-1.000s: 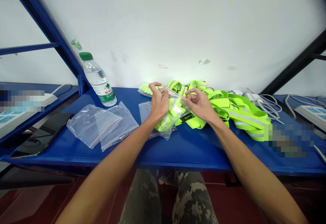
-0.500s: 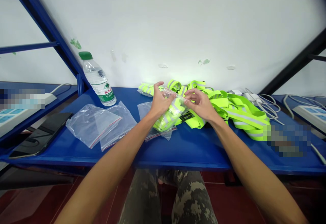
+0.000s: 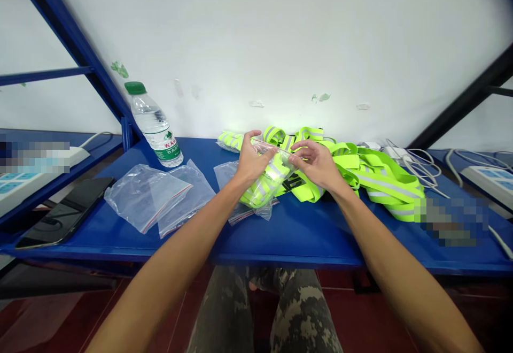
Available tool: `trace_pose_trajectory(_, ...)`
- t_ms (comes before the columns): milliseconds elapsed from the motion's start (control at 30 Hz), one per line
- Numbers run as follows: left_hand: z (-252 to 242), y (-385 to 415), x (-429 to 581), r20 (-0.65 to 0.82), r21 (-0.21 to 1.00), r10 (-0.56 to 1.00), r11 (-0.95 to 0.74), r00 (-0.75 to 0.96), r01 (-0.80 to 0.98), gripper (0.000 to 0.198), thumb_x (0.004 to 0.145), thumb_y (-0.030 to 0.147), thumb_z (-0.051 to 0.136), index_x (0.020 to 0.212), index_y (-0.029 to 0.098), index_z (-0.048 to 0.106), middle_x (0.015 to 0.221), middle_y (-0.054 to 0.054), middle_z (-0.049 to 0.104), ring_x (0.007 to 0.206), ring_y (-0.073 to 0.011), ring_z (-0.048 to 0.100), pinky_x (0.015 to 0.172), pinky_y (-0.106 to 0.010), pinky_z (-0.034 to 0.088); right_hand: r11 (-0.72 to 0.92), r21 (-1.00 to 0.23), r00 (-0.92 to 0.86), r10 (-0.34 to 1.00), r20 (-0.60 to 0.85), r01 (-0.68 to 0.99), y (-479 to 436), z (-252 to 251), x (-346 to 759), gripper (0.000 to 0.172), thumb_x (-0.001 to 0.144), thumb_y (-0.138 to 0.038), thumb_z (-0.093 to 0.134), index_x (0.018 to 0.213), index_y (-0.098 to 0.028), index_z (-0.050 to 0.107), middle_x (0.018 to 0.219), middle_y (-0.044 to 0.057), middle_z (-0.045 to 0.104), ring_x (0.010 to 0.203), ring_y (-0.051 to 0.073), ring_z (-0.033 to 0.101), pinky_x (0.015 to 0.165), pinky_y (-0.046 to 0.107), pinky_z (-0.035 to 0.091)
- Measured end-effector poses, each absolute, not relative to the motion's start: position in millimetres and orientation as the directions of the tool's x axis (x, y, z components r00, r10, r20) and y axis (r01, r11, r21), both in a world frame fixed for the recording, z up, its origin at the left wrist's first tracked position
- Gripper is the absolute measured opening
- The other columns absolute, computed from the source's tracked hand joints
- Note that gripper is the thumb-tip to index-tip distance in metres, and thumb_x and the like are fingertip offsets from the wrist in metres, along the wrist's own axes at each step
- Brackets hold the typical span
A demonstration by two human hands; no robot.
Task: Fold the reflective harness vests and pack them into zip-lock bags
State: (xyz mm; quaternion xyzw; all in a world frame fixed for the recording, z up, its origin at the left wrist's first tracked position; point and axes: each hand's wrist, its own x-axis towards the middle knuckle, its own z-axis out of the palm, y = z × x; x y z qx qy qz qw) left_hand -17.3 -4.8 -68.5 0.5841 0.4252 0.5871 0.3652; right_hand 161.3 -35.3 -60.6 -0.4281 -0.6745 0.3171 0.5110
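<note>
A clear zip bag (image 3: 266, 188) with a folded neon-yellow reflective strap inside lies tilted between my hands. My left hand (image 3: 254, 159) grips its upper left edge, the thumb lying along the zip strip. At the other end of the strip, my right hand (image 3: 315, 163) pinches the bag's corner between thumb and forefinger. Under the held bag lies another clear zip bag (image 3: 225, 174), partly covered. Behind my left hand sits a filled bag (image 3: 230, 139) of the same yellow strap. Loose reflective straps (image 3: 385, 179) are heaped behind and beside my right hand.
Two flat zip bags (image 3: 146, 195) overlap on the blue table (image 3: 288, 240), left of my left forearm. A green-capped water bottle (image 3: 157, 128) stands behind them. A black phone (image 3: 66, 214) lies at far left. White cables (image 3: 425, 166) and a power strip (image 3: 491, 182) are at right.
My right thumb and forefinger have closed on the corner of the bag's zip strip. The left hand keeps its grip, and the bag has barely shifted.
</note>
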Motion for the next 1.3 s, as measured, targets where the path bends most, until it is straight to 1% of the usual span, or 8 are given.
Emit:
trace_pose_trajectory(133,-70,-2,-18,0.375,0.925,0.924,-0.369,-0.077,0.086,0.056,0.073,0.015,0.072,0.123,0.018,0.046,0.087,-0.002,0.063,0.073,-0.0145,0.06,0.071,-0.029,0.049,0.428,-0.868,-0.108,0.904,0.414,0.251,-33,-59,167,0.03,0.07,-0.03,0.074,0.094,-0.018,0.062,0.072,0.0,0.065,0.064,0.015,0.061,0.062,0.032,0.05)
trace_pose_trajectory(333,-68,-2,-19,0.324,0.945,0.943,-0.318,-0.08,0.08,0.057,0.07,0.021,0.075,0.121,0.017,0.051,0.082,-0.001,0.063,0.07,-0.0153,0.06,0.067,-0.029,0.048,0.406,-0.9,-0.106,0.913,0.394,0.159,-29,-60,170,0.031,0.065,-0.028,0.078,0.089,-0.019,0.062,0.065,-0.003,0.063,0.057,0.013,0.059,0.063,0.033,0.051)
trace_pose_trajectory(467,-67,-3,-19,0.306,0.952,0.95,-0.303,-0.062,0.049,0.057,0.068,0.02,0.076,0.12,0.016,0.053,0.08,-0.001,0.063,0.069,-0.0154,0.06,0.067,-0.029,0.049,0.38,-0.916,-0.093,0.924,0.37,0.131,-31,-61,166,0.036,0.064,-0.03,0.08,0.093,-0.018,0.062,0.071,-0.001,0.065,0.062,0.014,0.061,0.067,0.034,0.052)
trace_pose_trajectory(667,-69,-3,-16,0.354,0.934,0.935,-0.352,-0.021,0.065,0.058,0.067,0.017,0.076,0.121,0.016,0.052,0.086,-0.002,0.063,0.073,-0.0153,0.061,0.071,-0.03,0.05,0.382,-0.917,-0.098,0.923,0.372,0.115,-31,-63,160,0.038,0.067,-0.041,0.08,0.09,-0.018,0.061,0.073,0.002,0.065,0.064,0.014,0.06,0.065,0.034,0.052)
trace_pose_trajectory(833,-67,-7,-16,0.385,0.92,0.923,-0.383,-0.001,0.088,0.056,0.071,0.015,0.073,0.121,0.016,0.049,0.084,-0.002,0.064,0.076,-0.0164,0.062,0.077,-0.033,0.051,0.407,-0.898,-0.084,0.913,0.399,0.169,-32,-65,157,0.032,0.071,-0.037,0.076,0.092,-0.018,0.062,0.078,0.003,0.065,0.073,0.016,0.062,0.067,0.032,0.051)
trace_pose_trajectory(1000,-66,-9,-16,0.466,0.868,0.885,-0.455,-0.009,0.196,0.053,0.071,0.016,0.073,0.119,0.017,0.051,0.1,-0.006,0.064,0.086,-0.018,0.062,0.085,-0.035,0.049,0.407,-0.892,-0.064,0.913,0.403,0.196,-33,-66,154,0.032,0.072,-0.037,0.074,0.094,-0.018,0.062,0.08,0.004,0.066,0.075,0.017,0.062,0.07,0.034,0.052)
trace_pose_trajectory(1167,-68,-9,-15,0.466,0.869,0.885,-0.46,0.011,0.184,0.051,0.073,0.021,0.072,0.119,0.018,0.05,0.106,-0.007,0.063,0.087,-0.0178,0.061,0.085,-0.034,0.047,0.441,-0.877,-0.058,0.897,0.439,0.19,-31,-68,154,0.031,0.071,-0.04,0.075,0.088,-0.018,0.06,0.079,0.004,0.064,0.074,0.016,0.061,0.069,0.033,0.052)
trace_pose_trajectory(1300,-66,-12,-14,0.477,0.855,0.879,-0.468,0.015,0.222,0.052,0.071,0.017,0.072,0.118,0.018,0.049,0.103,-0.006,0.063,0.085,-0.0168,0.061,0.086,-0.034,0.047,0.407,-0.899,-0.054,0.913,0.404,0.164,-32,-67,153,0.034,0.071,-0.038,0.076,0.094,-0.019,0.061,0.081,0.003,0.065,0.076,0.017,0.063,0.072,0.034,0.053)
